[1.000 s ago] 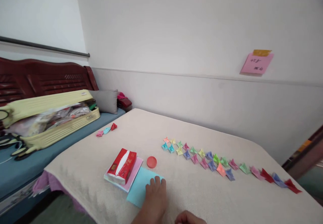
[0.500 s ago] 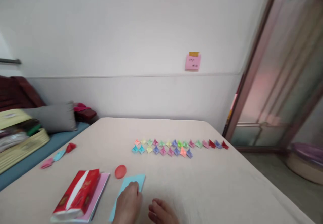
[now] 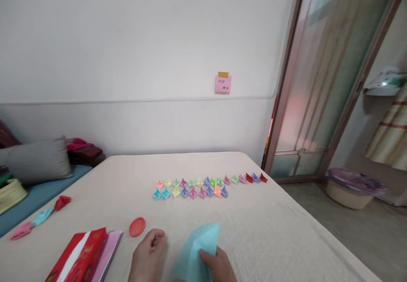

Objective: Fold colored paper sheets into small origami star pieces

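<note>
A light blue sheet of paper (image 3: 197, 252) is raised off the table, its surface curved and one corner pointing up. My right hand (image 3: 219, 265) grips its right side, thumb on the near face and the other fingers behind. To the left of the paper, my left hand (image 3: 148, 252) is apart from it, fingers curled in and nothing visible in them. Just beyond that hand lies a round red disc (image 3: 137, 227). The lower part of the paper is blurred and runs out of view.
Two rows of small folded paper pieces (image 3: 193, 193) cross the table (image 3: 270, 231). A red packet (image 3: 81, 252) lies on pink paper (image 3: 106, 254) at front left. Three folded pieces, one of them red (image 3: 62, 202), lie along the left edge. A pink note (image 3: 223, 84) hangs on the wall.
The blue paper has been lifted from the table into my right hand. My left hand has come away from it. The view has turned to the right.
</note>
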{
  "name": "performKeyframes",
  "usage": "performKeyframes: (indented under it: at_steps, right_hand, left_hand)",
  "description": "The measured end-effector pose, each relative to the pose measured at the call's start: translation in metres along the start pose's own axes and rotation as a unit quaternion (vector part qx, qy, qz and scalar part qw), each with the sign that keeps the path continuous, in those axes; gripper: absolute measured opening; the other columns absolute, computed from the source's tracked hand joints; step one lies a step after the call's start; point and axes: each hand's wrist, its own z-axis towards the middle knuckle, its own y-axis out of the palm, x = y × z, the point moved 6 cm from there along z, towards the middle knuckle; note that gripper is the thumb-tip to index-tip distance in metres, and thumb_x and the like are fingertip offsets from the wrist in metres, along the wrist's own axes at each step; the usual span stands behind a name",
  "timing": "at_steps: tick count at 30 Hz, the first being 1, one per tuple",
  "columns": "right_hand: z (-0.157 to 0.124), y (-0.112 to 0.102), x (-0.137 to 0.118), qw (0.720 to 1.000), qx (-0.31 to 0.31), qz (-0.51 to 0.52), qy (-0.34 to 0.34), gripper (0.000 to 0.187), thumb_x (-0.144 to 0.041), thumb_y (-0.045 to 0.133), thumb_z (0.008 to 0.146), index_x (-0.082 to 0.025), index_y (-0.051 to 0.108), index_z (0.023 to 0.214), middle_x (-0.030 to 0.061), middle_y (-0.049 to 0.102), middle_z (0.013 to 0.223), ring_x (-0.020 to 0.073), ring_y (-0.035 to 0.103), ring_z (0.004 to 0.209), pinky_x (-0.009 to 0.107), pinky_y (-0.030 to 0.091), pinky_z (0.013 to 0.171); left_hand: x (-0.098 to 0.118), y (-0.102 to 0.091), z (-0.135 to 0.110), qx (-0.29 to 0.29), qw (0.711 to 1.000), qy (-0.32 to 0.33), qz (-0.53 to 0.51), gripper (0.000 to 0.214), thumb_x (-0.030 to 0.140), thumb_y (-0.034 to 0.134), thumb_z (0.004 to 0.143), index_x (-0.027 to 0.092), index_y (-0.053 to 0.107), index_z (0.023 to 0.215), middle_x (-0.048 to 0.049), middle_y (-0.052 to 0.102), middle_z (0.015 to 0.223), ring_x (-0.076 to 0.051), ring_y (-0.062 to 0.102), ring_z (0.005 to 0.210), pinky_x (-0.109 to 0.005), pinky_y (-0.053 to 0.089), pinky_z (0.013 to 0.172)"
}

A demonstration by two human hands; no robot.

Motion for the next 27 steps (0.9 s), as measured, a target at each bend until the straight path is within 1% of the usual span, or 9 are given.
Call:
performKeyframes:
  at_steps: [2, 4, 6, 9, 11, 15, 19, 24, 27]
  right_hand:
    - [-0.007, 0.008, -0.013, 0.999, -0.039, 0.012, -0.003, 0.026, -0.038, 0.07, 0.055, -0.014, 0.061, 0.058, 0.0035, 0.059, 0.055, 0.0197, 0.056, 0.056, 0.031, 0.043, 0.061]
    - [-0.018, 0.018, -0.028, 0.994, -0.099, 0.044, 0.002, 0.035, -0.043, 0.072, 0.052, -0.012, 0.065, 0.066, 0.0065, 0.063, 0.058, 0.0226, 0.059, 0.059, 0.034, 0.045, 0.064]
    - [-0.03, 0.024, -0.043, 0.986, -0.148, 0.081, 0.007, 0.04, -0.044, 0.073, 0.054, -0.011, 0.069, 0.076, 0.0091, 0.068, 0.066, 0.026, 0.063, 0.067, 0.036, 0.046, 0.069]
    - [-0.039, 0.02, -0.056, 0.981, -0.177, 0.08, 0.013, 0.035, -0.039, 0.07, 0.062, -0.011, 0.071, 0.083, 0.0111, 0.071, 0.074, 0.0282, 0.065, 0.076, 0.037, 0.046, 0.075]
    - [-0.037, 0.013, -0.057, 0.984, -0.17, 0.043, 0.008, 0.033, -0.037, 0.07, 0.061, -0.011, 0.072, 0.082, 0.0111, 0.072, 0.076, 0.0288, 0.064, 0.079, 0.038, 0.046, 0.078]
    - [-0.027, 0.002, -0.048, 0.993, -0.116, -0.003, -0.006, 0.032, -0.036, 0.067, 0.059, -0.012, 0.072, 0.079, 0.0098, 0.072, 0.075, 0.0291, 0.064, 0.077, 0.038, 0.046, 0.077]
    - [-0.027, 0.004, -0.044, 0.993, -0.116, 0.012, 0.009, 0.025, -0.029, 0.068, 0.058, -0.013, 0.072, 0.077, 0.0074, 0.071, 0.069, 0.0263, 0.064, 0.072, 0.035, 0.046, 0.073]
    - [-0.038, 0.006, -0.062, 0.984, -0.132, 0.12, 0.027, 0.03, -0.04, 0.068, 0.069, -0.014, 0.07, 0.082, 0.0042, 0.066, 0.062, 0.019, 0.06, 0.058, 0.028, 0.045, 0.058]
    - [-0.04, -0.004, -0.069, 0.986, -0.082, 0.14, 0.026, 0.041, -0.041, 0.067, 0.071, -0.019, 0.064, 0.106, 0.004, 0.068, 0.072, 0.0167, 0.06, 0.057, 0.025, 0.043, 0.052]
  left_hand:
    - [-0.002, 0.0, -0.005, -0.025, 0.993, -0.07, -0.087, 0.034, 0.042, 0.065, 0.068, 0.016, 0.061, 0.091, -0.0069, 0.066, 0.088, -0.025, 0.06, 0.09, -0.032, 0.046, 0.075]
    - [0.001, 0.011, -0.016, -0.071, 0.969, -0.134, -0.194, 0.045, 0.048, 0.063, 0.072, 0.019, 0.056, 0.105, -0.0084, 0.065, 0.102, -0.024, 0.06, 0.1, -0.031, 0.047, 0.078]
    - [0.006, 0.024, -0.03, -0.117, 0.94, -0.193, -0.256, 0.05, 0.05, 0.065, 0.071, 0.02, 0.055, 0.11, -0.0081, 0.068, 0.098, -0.023, 0.064, 0.091, -0.031, 0.048, 0.072]
    - [0.023, 0.039, -0.041, -0.195, 0.905, -0.176, -0.334, 0.045, 0.047, 0.063, 0.074, 0.018, 0.059, 0.108, -0.0092, 0.071, 0.091, -0.022, 0.067, 0.079, -0.029, 0.048, 0.066]
    - [0.027, 0.042, -0.042, -0.227, 0.899, -0.163, -0.338, 0.044, 0.043, 0.068, 0.07, 0.015, 0.063, 0.103, -0.0095, 0.073, 0.083, -0.022, 0.067, 0.071, -0.029, 0.047, 0.062]
    - [0.021, 0.039, -0.036, -0.223, 0.925, -0.144, -0.27, 0.043, 0.032, 0.077, 0.057, 0.01, 0.068, 0.093, -0.0081, 0.073, 0.07, -0.022, 0.066, 0.062, -0.03, 0.047, 0.061]
    - [0.02, 0.036, -0.033, -0.206, 0.947, -0.098, -0.228, 0.032, 0.03, 0.073, 0.062, 0.01, 0.07, 0.086, -0.0054, 0.071, 0.062, -0.018, 0.062, 0.053, -0.025, 0.041, 0.052]
    - [0.023, 0.032, -0.034, -0.197, 0.939, -0.08, -0.27, 0.025, 0.024, 0.069, 0.065, 0.012, 0.072, 0.086, -0.0029, 0.07, 0.063, -0.017, 0.06, 0.054, -0.026, 0.043, 0.057]
    - [0.021, 0.029, -0.033, -0.179, 0.928, -0.098, -0.313, 0.03, 0.021, 0.069, 0.063, 0.011, 0.071, 0.091, -0.0043, 0.071, 0.066, -0.018, 0.061, 0.056, -0.027, 0.044, 0.059]
